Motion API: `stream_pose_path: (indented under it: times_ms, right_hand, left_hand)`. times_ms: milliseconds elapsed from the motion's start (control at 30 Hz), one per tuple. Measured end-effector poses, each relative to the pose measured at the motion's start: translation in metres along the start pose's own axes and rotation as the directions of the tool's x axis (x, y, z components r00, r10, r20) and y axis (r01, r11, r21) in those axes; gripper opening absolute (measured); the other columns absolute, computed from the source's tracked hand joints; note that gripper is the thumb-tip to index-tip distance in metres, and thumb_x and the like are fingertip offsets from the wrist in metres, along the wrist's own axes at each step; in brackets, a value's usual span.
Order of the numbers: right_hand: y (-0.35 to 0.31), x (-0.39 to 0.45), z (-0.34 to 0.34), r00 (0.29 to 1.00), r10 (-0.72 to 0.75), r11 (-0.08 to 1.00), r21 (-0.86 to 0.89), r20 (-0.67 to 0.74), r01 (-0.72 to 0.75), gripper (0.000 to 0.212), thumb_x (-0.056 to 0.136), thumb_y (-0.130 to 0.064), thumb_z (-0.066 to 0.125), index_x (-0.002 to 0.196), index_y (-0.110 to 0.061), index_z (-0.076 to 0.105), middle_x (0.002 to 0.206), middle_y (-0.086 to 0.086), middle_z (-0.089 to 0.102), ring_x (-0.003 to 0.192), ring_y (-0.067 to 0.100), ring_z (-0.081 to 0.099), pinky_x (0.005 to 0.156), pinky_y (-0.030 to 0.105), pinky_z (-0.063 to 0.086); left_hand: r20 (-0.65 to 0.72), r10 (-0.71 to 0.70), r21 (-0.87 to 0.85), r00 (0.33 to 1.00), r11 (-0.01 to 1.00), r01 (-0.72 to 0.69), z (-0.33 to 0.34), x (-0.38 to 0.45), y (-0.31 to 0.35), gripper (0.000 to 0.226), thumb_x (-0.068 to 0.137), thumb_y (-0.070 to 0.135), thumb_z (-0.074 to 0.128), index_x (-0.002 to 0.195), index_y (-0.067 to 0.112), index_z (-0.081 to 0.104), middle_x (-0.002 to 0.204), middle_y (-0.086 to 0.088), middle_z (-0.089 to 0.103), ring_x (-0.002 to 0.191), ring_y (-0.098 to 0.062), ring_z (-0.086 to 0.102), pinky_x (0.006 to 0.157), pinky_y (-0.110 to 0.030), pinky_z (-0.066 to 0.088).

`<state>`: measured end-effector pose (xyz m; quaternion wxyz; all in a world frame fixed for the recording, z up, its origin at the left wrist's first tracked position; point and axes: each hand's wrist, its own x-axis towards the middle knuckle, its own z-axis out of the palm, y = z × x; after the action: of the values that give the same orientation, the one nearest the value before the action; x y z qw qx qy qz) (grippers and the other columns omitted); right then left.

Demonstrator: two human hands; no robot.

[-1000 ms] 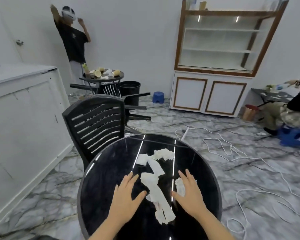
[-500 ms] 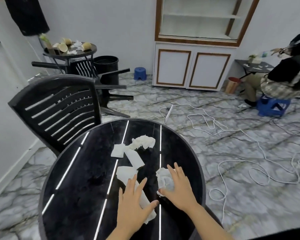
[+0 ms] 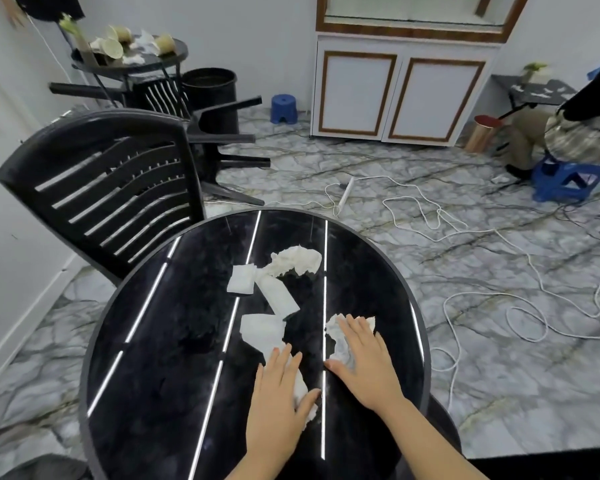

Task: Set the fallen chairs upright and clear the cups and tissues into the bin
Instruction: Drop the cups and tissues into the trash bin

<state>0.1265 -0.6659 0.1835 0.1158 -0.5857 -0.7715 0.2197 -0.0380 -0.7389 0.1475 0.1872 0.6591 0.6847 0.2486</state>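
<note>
gathering: my left hand (image 3: 280, 393) lies flat, fingers straight, on the near end of the long tissue strip (image 3: 269, 336); my right hand (image 3: 364, 362) lies flat the same way on a crumpled tissue (image 3: 336, 332) just right of it. neither grip has closed on anything yet.
near desk: round black desk (image 3: 153, 358) carries more tissues, a crumpled one (image 3: 297, 259) and a flat square (image 3: 241, 279) at the far side. none cleared.
chairs: one chair (image 3: 118, 188) stands upright at the desk's far left; a fallen chair (image 3: 222, 140) lies on the floor beyond.
far desk: second desk (image 3: 174, 57) far left holds cups (image 3: 113, 46) and tissues, untouched.
bin: black bin (image 3: 209, 85) beside it.
judgement: early stage; most work is left.
</note>
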Motion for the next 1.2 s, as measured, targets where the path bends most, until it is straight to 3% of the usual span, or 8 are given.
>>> stream_pose_path:
  times_ms: [100,233,333,433,633,767,967,1200]
  right_hand:
    - [-0.002,-0.003,0.006,1.000,0.007,0.998,0.070,-0.007,-0.007,0.065,0.090,-0.043,0.050,0.145,-0.030,0.017,0.146,-0.019,0.019,0.133,-0.006,-0.004,0.110,0.023,0.000]
    - [-0.006,-0.011,0.014,0.990,0.063,0.973,0.230,-0.124,-0.033,0.048,0.087,-0.024,0.062,0.133,-0.024,0.048,0.136,-0.015,0.042,0.129,-0.001,0.025,0.114,0.030,0.023]
    - [-0.012,-0.020,0.013,0.977,0.078,0.951,0.309,-0.197,-0.013,0.033,0.084,-0.011,0.064,0.113,-0.028,0.064,0.108,-0.036,0.048,0.108,-0.009,0.041,0.101,0.026,0.041]
    - [-0.017,-0.026,0.009,0.974,0.124,0.931,0.362,-0.189,-0.048,0.045,0.084,-0.007,0.063,0.099,-0.049,0.057,0.092,-0.033,0.055,0.105,-0.004,0.046,0.089,0.005,0.037]
    - [-0.042,-0.023,0.006,0.976,0.159,0.883,0.464,-0.149,-0.073,0.030,0.085,-0.011,0.063,0.112,-0.025,0.065,0.098,-0.016,0.056,0.101,-0.001,0.050,0.085,0.004,0.039]
    - [-0.084,-0.014,0.003,0.989,0.054,0.871,0.492,-0.136,0.020,0.029,0.087,-0.013,0.061,0.115,-0.021,0.064,0.098,-0.021,0.051,0.102,0.005,0.051,0.081,0.002,0.037]
    - [-0.177,-0.010,0.017,0.974,-0.217,0.838,0.498,-0.071,0.223,0.025,0.086,-0.015,0.063,0.109,-0.024,0.066,0.092,-0.011,0.060,0.092,-0.001,0.050,0.088,0.014,0.040]
    - [-0.289,-0.056,0.086,0.855,-0.503,0.778,0.498,0.125,0.384,0.012,0.085,-0.019,0.064,0.091,-0.027,0.071,0.084,-0.020,0.058,0.091,0.003,0.051,0.078,0.007,0.036]
  left_hand:
    - [-0.057,0.010,-0.071,0.998,0.997,-0.014,-0.001,-0.001,0.001,0.062,0.086,0.067,0.025,0.130,0.027,0.041,0.141,0.013,0.037,0.134,-0.001,0.019,0.113,-0.031,0.021]
    - [-0.087,-0.032,-0.159,0.996,0.987,0.017,-0.005,-0.003,0.003,0.052,0.082,0.056,0.039,0.124,0.028,0.051,0.122,0.016,0.047,0.115,0.005,0.034,0.100,-0.028,0.038]
    - [-0.071,-0.075,-0.226,0.995,0.973,0.057,-0.008,-0.005,0.004,0.045,0.083,0.052,0.044,0.121,0.031,0.053,0.116,0.017,0.045,0.112,0.006,0.036,0.097,-0.025,0.039]
    - [-0.071,-0.102,-0.286,0.992,0.955,0.077,-0.014,-0.006,0.005,0.032,0.085,0.032,0.061,0.116,0.034,0.054,0.111,0.016,0.049,0.109,-0.004,0.045,0.094,-0.027,0.043]
    - [-0.166,-0.177,-0.401,0.970,0.911,0.097,-0.039,-0.015,0.010,0.036,0.085,0.024,0.063,0.112,0.042,0.049,0.110,0.030,0.041,0.111,0.007,0.036,0.085,-0.018,0.041]
    - [-0.264,-0.243,-0.425,0.934,0.898,0.114,-0.063,-0.024,0.004,0.033,0.085,0.025,0.063,0.114,0.036,0.053,0.118,0.017,0.045,0.114,0.009,0.032,0.090,-0.020,0.039]
    - [-0.484,-0.371,-0.420,0.793,0.893,0.162,-0.124,-0.065,-0.035,0.032,0.079,0.062,0.049,0.108,0.051,0.046,0.115,0.035,0.038,0.111,0.005,0.040,0.083,-0.017,0.043]
    - [-0.635,-0.587,-0.424,0.502,0.808,0.408,-0.182,-0.180,-0.114,0.038,0.083,0.043,0.058,0.117,0.024,0.057,0.108,0.028,0.039,0.104,0.015,0.036,0.088,-0.025,0.041]
